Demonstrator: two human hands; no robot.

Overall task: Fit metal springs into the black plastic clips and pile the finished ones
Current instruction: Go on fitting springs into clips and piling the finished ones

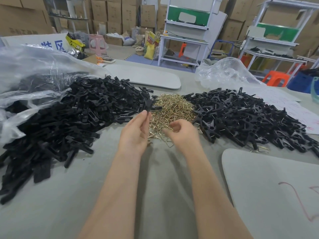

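Springs (pixel 172 109) sit heaped between loose clips (pixel 69 118) and the finished pile (pixel 241 118), all within easy reach. Left hand (pixel 136 131) pinches one clip (pixel 148 105) raised (likely for fitting); right hand (pixel 179 133) curls over the springs, its grip unclear.

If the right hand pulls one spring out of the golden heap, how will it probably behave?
Probably light and stiff: each spring is thin bent wire. It may snag neighbours, since the heap lies tangled. Unlikely to roll, given its angular bends.
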